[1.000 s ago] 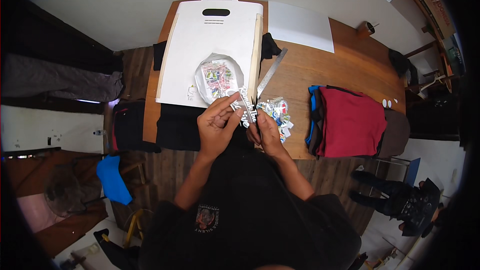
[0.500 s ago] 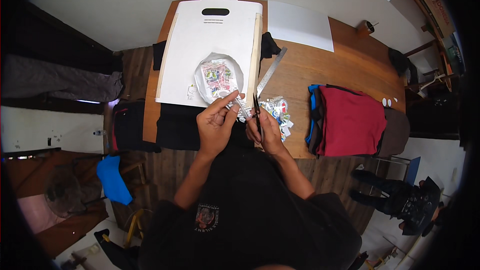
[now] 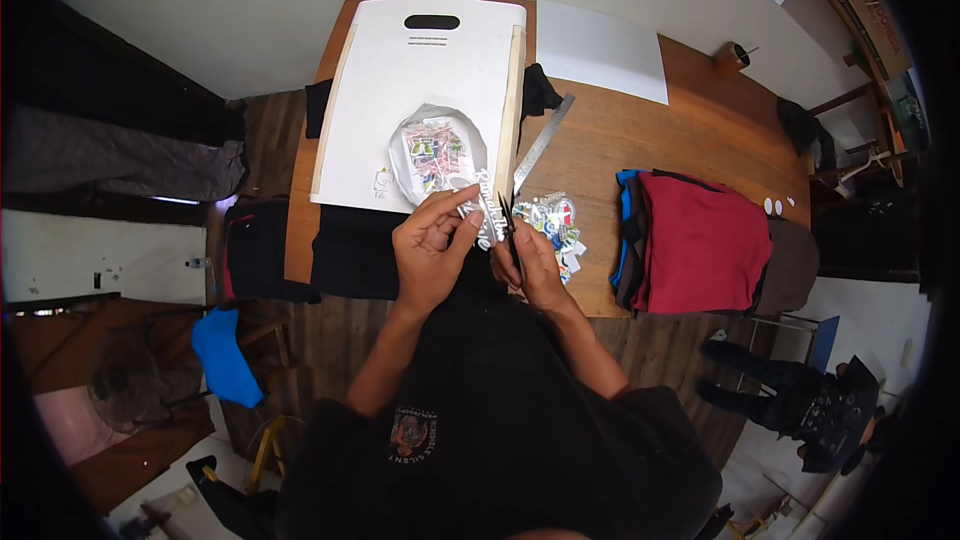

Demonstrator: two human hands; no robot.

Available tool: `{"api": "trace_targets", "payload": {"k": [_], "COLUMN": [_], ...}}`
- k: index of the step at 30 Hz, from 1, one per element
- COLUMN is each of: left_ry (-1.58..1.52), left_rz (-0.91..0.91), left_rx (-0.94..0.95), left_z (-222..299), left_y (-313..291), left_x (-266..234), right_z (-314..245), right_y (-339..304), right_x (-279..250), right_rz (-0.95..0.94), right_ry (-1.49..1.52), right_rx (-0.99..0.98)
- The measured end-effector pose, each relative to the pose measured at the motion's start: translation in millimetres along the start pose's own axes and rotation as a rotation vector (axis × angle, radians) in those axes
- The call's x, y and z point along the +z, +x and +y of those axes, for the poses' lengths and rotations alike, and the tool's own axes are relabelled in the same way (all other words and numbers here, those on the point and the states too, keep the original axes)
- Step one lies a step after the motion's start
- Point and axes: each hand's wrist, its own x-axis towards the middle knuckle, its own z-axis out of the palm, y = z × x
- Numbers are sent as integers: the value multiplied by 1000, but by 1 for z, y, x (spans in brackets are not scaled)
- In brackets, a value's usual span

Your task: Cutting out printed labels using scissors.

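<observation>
Between the thumb and forefinger of my left hand (image 3: 430,245) is a clear-looking sheet with white lettering (image 3: 490,215), probably a sticker or transfer. My right hand (image 3: 535,265) grips small dark scissors (image 3: 507,212), with their blades spread next to the right edge of the lettered sheet. Just beyond my left fingertips, a round-mouthed white bag (image 3: 405,165) holds colourful printed cut-outs (image 3: 435,150). More printed cut-outs (image 3: 560,220) lie heaped on the table to the right of my right hand.
A white board (image 3: 430,80) with a handle slot lies under the bag, black cloth (image 3: 355,255) in front of it. A steel ruler (image 3: 545,145) angles across the wooden table (image 3: 600,150). Folded garments (image 3: 700,240) are stacked at right; a white sheet (image 3: 600,50) and brown cup (image 3: 732,58) sit farther back.
The lettered sheet has turned in my left fingers, so its lettering stands more upright. The scissor blades have parted beside it. Both hands remain in nearly the same place.
</observation>
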Motion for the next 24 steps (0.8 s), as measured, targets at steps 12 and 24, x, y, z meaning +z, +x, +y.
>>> {"api": "trace_targets", "payload": {"k": [12,24], "left_ry": [40,58], "left_rz": [24,4], "left_rx": [-3,-8], "left_z": [2,4], "left_y": [-2,-2], "left_x": [0,1], "right_z": [1,4], "right_y": [-3,-3], "right_x": [-1,-1], "right_rz": [-49,-43], "right_ry": [-24,-38], "right_rx": [28,31]}}
